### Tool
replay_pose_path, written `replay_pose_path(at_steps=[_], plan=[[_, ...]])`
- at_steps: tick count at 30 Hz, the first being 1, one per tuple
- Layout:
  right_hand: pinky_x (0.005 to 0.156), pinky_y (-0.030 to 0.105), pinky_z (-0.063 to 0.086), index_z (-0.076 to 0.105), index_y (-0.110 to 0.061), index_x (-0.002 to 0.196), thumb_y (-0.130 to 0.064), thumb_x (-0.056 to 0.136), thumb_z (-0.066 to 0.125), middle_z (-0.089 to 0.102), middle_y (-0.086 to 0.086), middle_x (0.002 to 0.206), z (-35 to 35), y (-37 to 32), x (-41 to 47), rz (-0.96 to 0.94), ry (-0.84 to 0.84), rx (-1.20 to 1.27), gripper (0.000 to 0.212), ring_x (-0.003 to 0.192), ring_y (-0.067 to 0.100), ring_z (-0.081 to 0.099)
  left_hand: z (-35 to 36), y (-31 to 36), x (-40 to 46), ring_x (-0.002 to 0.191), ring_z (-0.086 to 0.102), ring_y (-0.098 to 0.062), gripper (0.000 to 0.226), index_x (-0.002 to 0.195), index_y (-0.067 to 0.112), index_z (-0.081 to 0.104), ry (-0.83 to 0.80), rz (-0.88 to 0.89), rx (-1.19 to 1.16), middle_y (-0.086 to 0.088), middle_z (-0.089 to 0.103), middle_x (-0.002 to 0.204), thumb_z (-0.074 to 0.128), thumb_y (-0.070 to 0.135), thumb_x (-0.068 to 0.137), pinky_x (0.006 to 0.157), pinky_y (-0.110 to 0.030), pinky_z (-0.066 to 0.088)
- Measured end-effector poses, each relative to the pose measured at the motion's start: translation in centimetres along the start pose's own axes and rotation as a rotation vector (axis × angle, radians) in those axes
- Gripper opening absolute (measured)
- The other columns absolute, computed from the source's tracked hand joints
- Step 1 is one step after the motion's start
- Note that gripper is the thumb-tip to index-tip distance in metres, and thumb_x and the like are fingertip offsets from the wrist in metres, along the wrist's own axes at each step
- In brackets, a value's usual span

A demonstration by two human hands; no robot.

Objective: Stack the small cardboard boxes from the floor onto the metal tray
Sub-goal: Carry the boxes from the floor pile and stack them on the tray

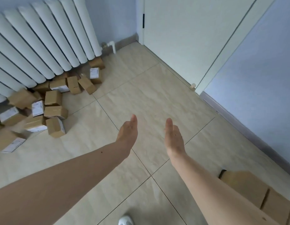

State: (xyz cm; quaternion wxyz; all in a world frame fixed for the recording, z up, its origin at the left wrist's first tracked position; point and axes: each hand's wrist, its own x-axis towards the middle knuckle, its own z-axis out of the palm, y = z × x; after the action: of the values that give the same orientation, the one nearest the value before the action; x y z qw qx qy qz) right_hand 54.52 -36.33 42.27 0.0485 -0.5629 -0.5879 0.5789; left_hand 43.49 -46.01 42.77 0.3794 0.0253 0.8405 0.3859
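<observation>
Several small cardboard boxes [53, 108] lie in a loose heap on the floor at the left, under a radiator; some carry white labels. My left hand [128, 132] and my right hand [173, 137] are stretched out over bare floor tiles, palms facing each other, fingers straight, holding nothing. Both hands are well to the right of the heap. At the lower right, several brown boxes [248, 189] sit side by side, partly hidden behind my right forearm. No metal tray can be made out.
A white radiator [43, 38] runs along the left wall. A white door [181, 30] stands at the back, with a blue wall [262, 70] to the right. Beige floor tiles [141, 95] spread across the middle. A white shoe tip [125, 220] shows at the bottom.
</observation>
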Motion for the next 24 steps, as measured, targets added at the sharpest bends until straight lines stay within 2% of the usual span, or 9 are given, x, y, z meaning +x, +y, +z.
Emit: replay_pose_path(at_steps=[3, 7, 11, 14, 16, 18, 21, 22, 24], plan=[[0.091, 0.031, 0.031, 0.049, -0.015, 0.136, -0.064, 0.102, 0.026, 0.056, 0.003, 0.123, 4.4, -2.8, 0.5, 0.008, -0.052, 0.048, 0.064, 0.110, 0.020, 0.048, -4.2, 0.2, 1.9, 0.088, 0.044, -0.019, 0.059, 0.108, 0.013, 0.056, 0.041, -0.032, -0.080, -0.002, 0.048, 0.108, 0.018, 0.057, 0.105, 0.078, -0.031, 0.033], [0.088, 0.031, 0.032, 0.048, -0.021, 0.115, -0.063, 0.102, 0.026, 0.054, -0.001, 0.110, 9.5, -7.2, 1.4, -0.020, -0.141, 0.033, 0.050, 0.103, 0.019, 0.049, -9.9, 0.5, 5.4, 0.065, 0.033, -0.006, 0.046, 0.074, 0.026, 0.039, 0.115, -0.051, -0.120, 0.007, 0.037, 0.078, 0.021, 0.052, 0.107, 0.060, -0.019, 0.030], [0.094, 0.032, 0.033, 0.049, -0.023, 0.125, -0.066, 0.100, 0.027, 0.056, 0.000, 0.130, 13.2, -10.0, 3.2, -0.050, -0.195, 0.021, 0.054, 0.118, 0.020, 0.050, -13.7, -0.1, 8.9, 0.067, 0.035, -0.002, 0.041, 0.075, 0.031, 0.038, 0.185, -0.065, -0.164, 0.010, 0.041, 0.080, 0.024, 0.054, 0.106, 0.063, -0.018, 0.032], [0.098, 0.034, 0.034, 0.046, -0.023, 0.143, -0.069, 0.099, 0.027, 0.053, 0.001, 0.140, 16.1, -12.4, 5.1, -0.073, -0.231, -0.034, 0.066, 0.129, 0.022, 0.048, -16.3, 0.2, 11.4, 0.071, 0.041, -0.006, 0.043, 0.085, 0.025, 0.048, 0.219, -0.079, -0.223, 0.000, 0.050, 0.097, 0.024, 0.054, 0.106, 0.069, -0.027, 0.038], [0.096, 0.035, 0.034, 0.046, -0.022, 0.142, -0.069, 0.099, 0.026, 0.055, 0.002, 0.138, 17.7, -13.9, 6.5, -0.086, -0.244, -0.054, 0.067, 0.127, 0.023, 0.050, -17.5, 0.5, 13.0, 0.087, 0.047, -0.018, 0.047, 0.106, 0.017, 0.052, 0.220, -0.089, -0.256, -0.005, 0.047, 0.110, 0.023, 0.055, 0.106, 0.082, -0.033, 0.037], [0.097, 0.035, 0.034, 0.045, -0.023, 0.144, -0.069, 0.099, 0.026, 0.053, 0.002, 0.140, 19.3, -15.4, 7.9, -0.083, -0.270, -0.075, 0.067, 0.130, 0.023, 0.049, -19.0, 1.0, 14.4, 0.100, 0.043, -0.020, 0.061, 0.126, 0.009, 0.057, 0.246, -0.124, -0.289, -0.006, 0.048, 0.113, 0.023, 0.055, 0.105, 0.086, -0.033, 0.035], [0.101, 0.036, 0.035, 0.040, -0.025, 0.149, -0.069, 0.099, 0.025, 0.050, 0.001, 0.146, 22.1, -17.5, 9.5, -0.078, -0.312, -0.102, 0.069, 0.135, 0.022, 0.047, -21.2, 1.6, 16.5, 0.104, 0.050, -0.024, 0.070, 0.137, 0.002, 0.054, 0.276, -0.188, -0.313, -0.011, 0.057, 0.123, 0.021, 0.055, 0.106, 0.090, -0.036, 0.038], [0.102, 0.036, 0.035, 0.040, -0.025, 0.149, -0.070, 0.099, 0.025, 0.050, 0.001, 0.146, 23.3, -18.1, 9.9, -0.079, -0.327, -0.116, 0.069, 0.135, 0.022, 0.047, -22.1, 1.6, 17.1, 0.103, 0.053, -0.027, 0.069, 0.135, 0.003, 0.055, 0.285, -0.220, -0.338, -0.009, 0.059, 0.121, 0.020, 0.055, 0.106, 0.091, -0.038, 0.038], [0.099, 0.036, 0.036, 0.041, -0.024, 0.148, -0.070, 0.098, 0.025, 0.052, 0.001, 0.142, 25.7, -19.1, 10.7, -0.086, -0.346, -0.147, 0.070, 0.132, 0.023, 0.049, -23.7, 1.6, 18.5, 0.088, 0.052, -0.023, 0.066, 0.129, 0.009, 0.058, 0.315, -0.292, -0.382, -0.001, 0.055, 0.098, 0.016, 0.056, 0.106, 0.088, -0.038, 0.036]])
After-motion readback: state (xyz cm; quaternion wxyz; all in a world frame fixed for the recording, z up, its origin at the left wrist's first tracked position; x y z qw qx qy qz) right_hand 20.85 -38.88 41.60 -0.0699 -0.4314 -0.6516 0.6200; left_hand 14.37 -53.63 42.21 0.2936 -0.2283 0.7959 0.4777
